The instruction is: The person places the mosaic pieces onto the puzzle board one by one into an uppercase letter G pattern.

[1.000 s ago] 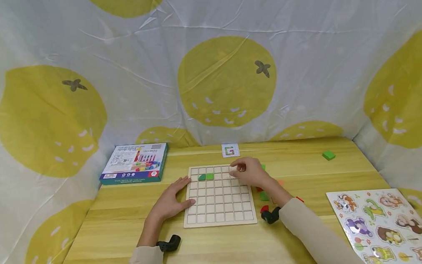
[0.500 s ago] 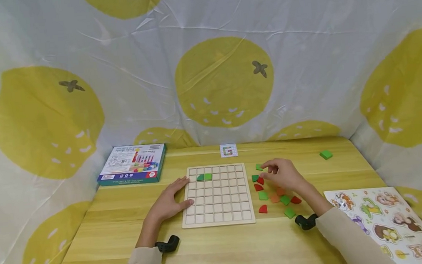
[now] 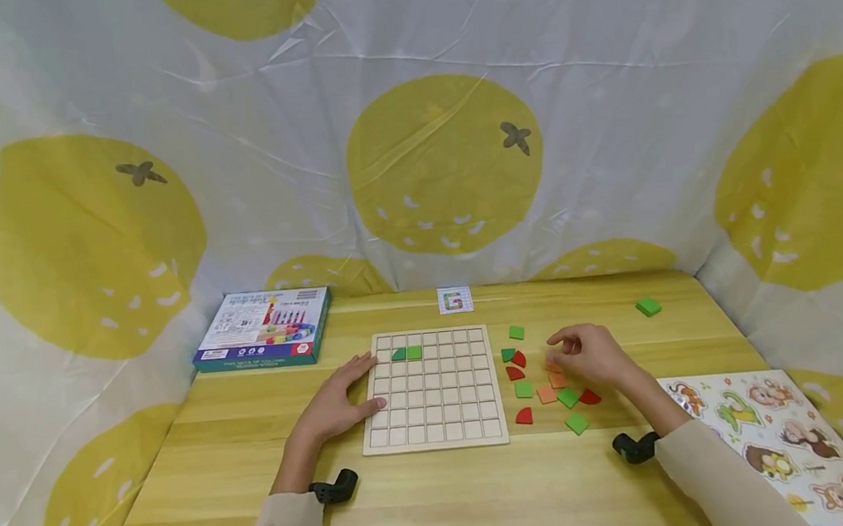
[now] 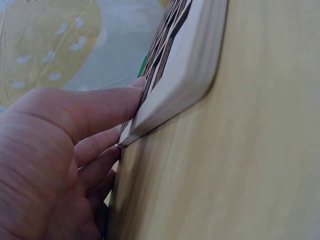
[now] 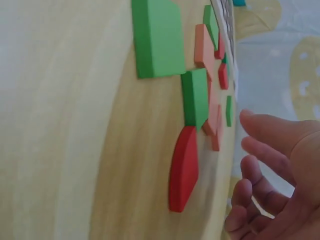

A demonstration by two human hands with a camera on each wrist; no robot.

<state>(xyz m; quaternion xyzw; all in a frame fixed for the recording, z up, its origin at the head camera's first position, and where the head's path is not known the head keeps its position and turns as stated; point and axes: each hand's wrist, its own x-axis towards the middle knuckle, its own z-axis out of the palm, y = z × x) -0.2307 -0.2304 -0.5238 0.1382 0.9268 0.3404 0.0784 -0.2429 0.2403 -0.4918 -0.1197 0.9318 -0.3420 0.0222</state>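
Note:
A pale wooden grid board [image 3: 439, 431] lies on the table. A dark green curved piece [image 3: 399, 354] and a light green square tile [image 3: 414, 352] sit side by side in its second row. My left hand [image 3: 336, 400] rests against the board's left edge; in the left wrist view its thumb [image 4: 107, 107] touches the rim. To the right of the board my right hand [image 3: 593, 354] hovers by the orange tiles [image 3: 557, 381], its fingers loosely bent. In the right wrist view nothing shows between the thumb [image 5: 272, 131] and fingers. Nearby lies a red quarter-round piece [image 5: 184, 172].
Several green and red pieces [image 3: 523, 416] are scattered right of the board. A card with a coloured G [image 3: 456, 300] lies behind it. A flat box [image 3: 262, 329] stands back left, a green block [image 3: 648, 307] back right, an animal puzzle [image 3: 797, 431] front right.
My right hand has moved from the board's upper right corner rightward, past the green and red pieces, to the orange tiles. The left hand stays at the board's edge.

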